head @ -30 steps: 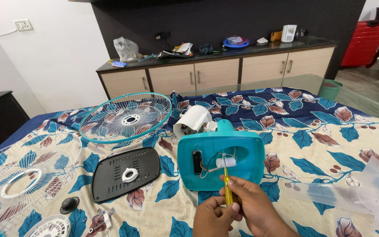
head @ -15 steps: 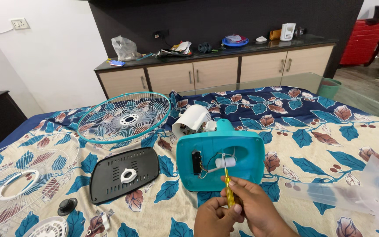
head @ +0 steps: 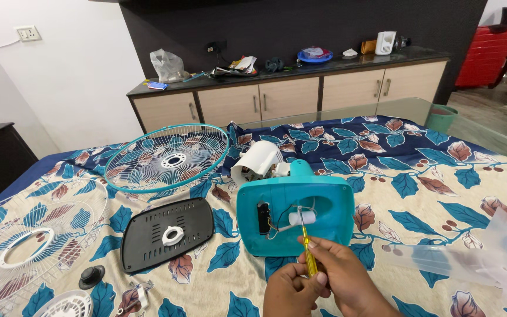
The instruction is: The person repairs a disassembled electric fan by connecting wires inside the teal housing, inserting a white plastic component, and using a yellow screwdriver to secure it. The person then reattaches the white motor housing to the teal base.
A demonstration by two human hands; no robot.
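**Screwdriver at the open fan base**

We see both hands low in the middle of the view, closed together around a yellow-handled screwdriver (head: 308, 256). The left hand (head: 291, 290) wraps its fingers about the lower handle, and the right hand (head: 347, 279) pinches the handle from the other side, so both grips are tight on the tool. The shaft points up and away from us, its tip at a small white part (head: 301, 218) inside the turquoise fan base (head: 294, 214), which lies open side up on the leaf-patterned bedspread (head: 418, 176), just beyond the hands. Loose wires and a black switch block (head: 263, 218) show inside the base. Left of it lies a black bottom plate (head: 165, 235), further back a turquoise fan guard (head: 168, 158), and a white guard (head: 24, 246) rests at the left edge. The white motor housing (head: 256, 161) sits just behind the base.
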